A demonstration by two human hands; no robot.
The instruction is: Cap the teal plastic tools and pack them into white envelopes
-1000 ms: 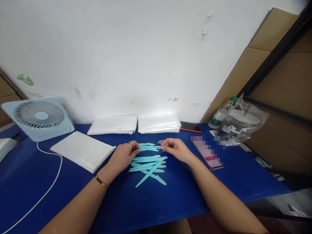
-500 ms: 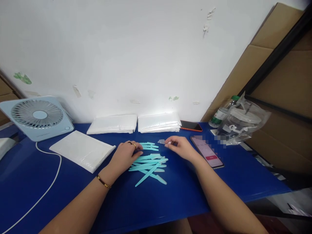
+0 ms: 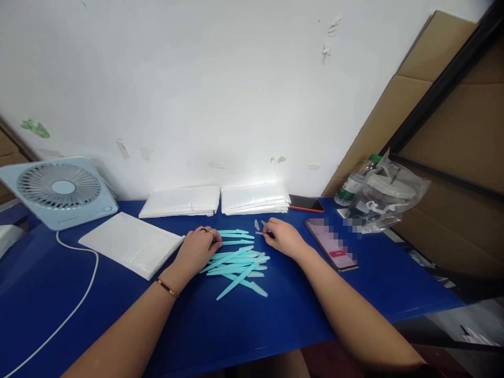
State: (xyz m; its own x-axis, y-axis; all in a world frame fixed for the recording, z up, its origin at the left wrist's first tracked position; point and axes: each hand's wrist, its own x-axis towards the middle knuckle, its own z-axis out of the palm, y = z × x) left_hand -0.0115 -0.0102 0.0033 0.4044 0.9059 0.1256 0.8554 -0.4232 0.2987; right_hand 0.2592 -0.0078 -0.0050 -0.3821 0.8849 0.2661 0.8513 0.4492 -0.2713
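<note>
My left hand (image 3: 200, 251) is closed, with thumb and fingertips at the handle end of a turquoise eyebrow razor (image 3: 238, 242). Just beyond it lie more razors (image 3: 236, 232) in a row, their blade ends pointing right. Nearer to me is a loose, crossed pile of turquoise razors (image 3: 236, 270). Right of the row, my right hand (image 3: 284, 239) pinches a small translucent blade cap (image 3: 259, 233). Another clear cap (image 3: 256, 225) lies close beyond its fingertips. The fingers partly hide what they hold.
Two stacks of white packets (image 3: 181, 200) stand along the wall. A white bag (image 3: 132, 244) and a blue fan (image 3: 63, 191) are at left. On the right lie a phone (image 3: 333, 247), a second phone (image 3: 307, 203), a bottle (image 3: 350, 186) and a bagged cup (image 3: 388, 197).
My left hand has drawn back slightly left, and the nearest razor of the row now lies apart from the others. Another clear cap has come into sight by my right fingertips.
</note>
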